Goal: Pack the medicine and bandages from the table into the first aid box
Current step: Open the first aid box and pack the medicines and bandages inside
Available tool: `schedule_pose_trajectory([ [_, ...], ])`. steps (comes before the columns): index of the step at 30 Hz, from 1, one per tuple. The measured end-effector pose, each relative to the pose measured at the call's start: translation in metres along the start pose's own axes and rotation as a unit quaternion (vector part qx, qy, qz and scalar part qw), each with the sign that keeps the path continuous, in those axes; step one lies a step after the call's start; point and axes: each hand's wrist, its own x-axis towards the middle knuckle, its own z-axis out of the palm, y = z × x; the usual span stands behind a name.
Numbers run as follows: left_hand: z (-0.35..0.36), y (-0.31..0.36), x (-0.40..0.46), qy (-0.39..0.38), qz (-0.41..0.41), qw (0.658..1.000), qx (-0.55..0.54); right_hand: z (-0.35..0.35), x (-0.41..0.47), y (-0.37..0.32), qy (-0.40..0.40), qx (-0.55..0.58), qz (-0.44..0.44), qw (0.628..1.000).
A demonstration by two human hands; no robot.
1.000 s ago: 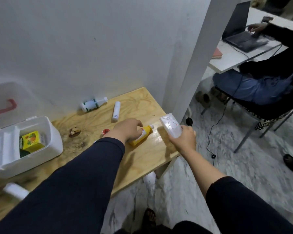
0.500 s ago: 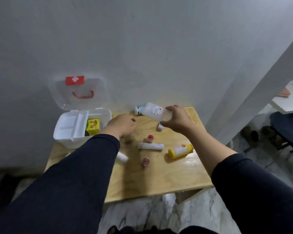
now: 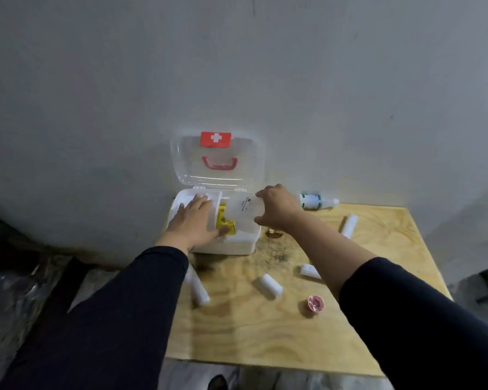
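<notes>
The white first aid box (image 3: pixel 237 246) stands open against the wall, its clear lid (image 3: pixel 220 164) with a red cross raised. A yellow carton (image 3: pixel 226 223) lies inside. My right hand (image 3: pixel 279 209) grips a translucent white bottle (image 3: pixel 244 208) and holds it tilted over the box's right compartment. My left hand (image 3: pixel 193 223) lies flat with spread fingers on the box's inner tray. White bandage rolls (image 3: pixel 269 285) (image 3: pixel 199 288) (image 3: pixel 350 225) (image 3: pixel 309 270) lie on the wooden table (image 3: pixel 265 342). A green-labelled white bottle (image 3: pixel 314 200) lies by the wall.
A small pink round pot (image 3: pixel 316 303) sits on the table's right side. A brown scrap (image 3: pixel 273 234) lies beside the box. The grey wall runs directly behind the box. Dark clutter covers the floor at left. The table's front edge is near my feet.
My right hand carried the translucent bottle left, from over the table to over the open box. My left hand moved from the tabletop onto the box's tray. The view swung left.
</notes>
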Motion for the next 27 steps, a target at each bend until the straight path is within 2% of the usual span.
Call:
schedule_pose_trajectory([
  [7, 0.012, -0.031, 0.001, -0.029, 0.019, 0.999, 0.015, 0.026, 0.03, -0.027, -0.022, 0.018, 0.005, 1.0],
  [12, 0.02, -0.037, 0.001, -0.001, 0.029, 0.999, 0.018, 0.047, 0.04, -0.032, -0.014, 0.088, 0.029, 0.996],
  [18, 0.025, -0.038, 0.002, 0.022, 0.035, 0.999, 0.033, 0.072, 0.046, -0.05, 0.03, 0.084, 0.024, 0.996],
  [24, 0.023, -0.039, 0.004, 0.016, 0.037, 0.999, 0.035, 0.071, 0.044, -0.053, 0.024, 0.112, 0.036, 0.993],
  [27, 0.016, -0.036, 0.004, 0.013, 0.032, 0.999, 0.039, 0.059, 0.035, -0.047, 0.047, 0.119, 0.023, 0.992],
])
